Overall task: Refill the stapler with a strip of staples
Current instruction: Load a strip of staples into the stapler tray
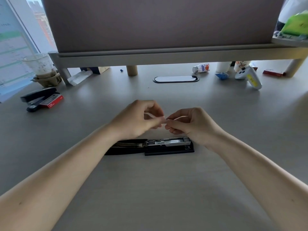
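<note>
We see both hands raised just above the grey worktop, meeting near the middle of the view. Our right hand pinches a thin dark strip of staples between thumb and forefinger, with the other fingers curled under. Our left hand reaches across so that its fingertips touch the near end of that strip; its fingers are drawn together there, though we cannot tell how firmly they grip it, since the strip is small and mostly hidden.

Just below the hands, the stapler lies flat on the worktop, opened wide: its black top is folded out to the left, and the metal channel faces up on the right, over the black base. Neither hand touches it.

Well off to the left sits a second black stapler, closed, with a red box just beside it. Behind them a clear plastic cup stands in a cardboard holder. At the far right, under the raised shelf, lie a small bottle on its side and a white controller with a yellow patch.
</note>
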